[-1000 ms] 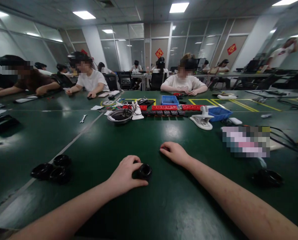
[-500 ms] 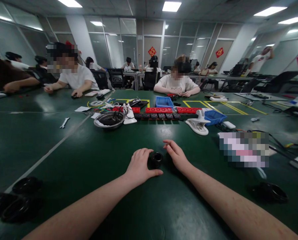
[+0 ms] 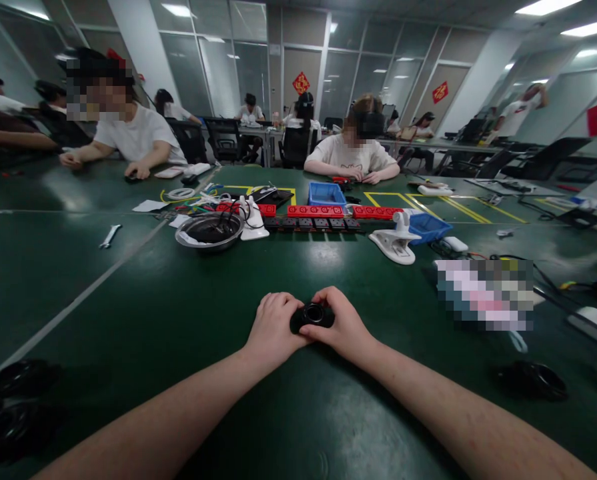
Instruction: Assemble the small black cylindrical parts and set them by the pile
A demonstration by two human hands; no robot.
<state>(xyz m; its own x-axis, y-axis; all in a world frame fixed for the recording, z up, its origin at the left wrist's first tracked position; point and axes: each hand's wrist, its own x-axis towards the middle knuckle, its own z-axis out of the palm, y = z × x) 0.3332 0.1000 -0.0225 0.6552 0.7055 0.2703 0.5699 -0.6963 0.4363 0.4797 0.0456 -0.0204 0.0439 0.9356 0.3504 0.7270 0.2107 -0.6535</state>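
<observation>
In the middle of the green table stands a black ring-shaped part point(image 3: 298, 322) with a round opening facing up. My left hand point(image 3: 273, 325) is curled around its left side, thumb along the near edge. From the right, my right hand point(image 3: 347, 323) grips it between the fingers at the far side and the thumb at the near side. Similar black ring-shaped parts point(image 3: 24, 377) lie at the lower left, some cut off by the frame edge. Another black ring-shaped part point(image 3: 548, 381) rests on its own to the right.
Beyond my hands are a metal bowl point(image 3: 211, 244), white clip stands point(image 3: 397, 247), red power strips point(image 3: 315, 211) and blue trays point(image 3: 327, 193). A wrench point(image 3: 111, 237) lies left; a blurred-out item point(image 3: 485, 297) lies right. People point(image 3: 351, 157) sit across the table.
My right hand has moved left and closed on the black ring-shaped part. My left thumb has shifted behind the right hand. The camera view has tilted slightly down.
</observation>
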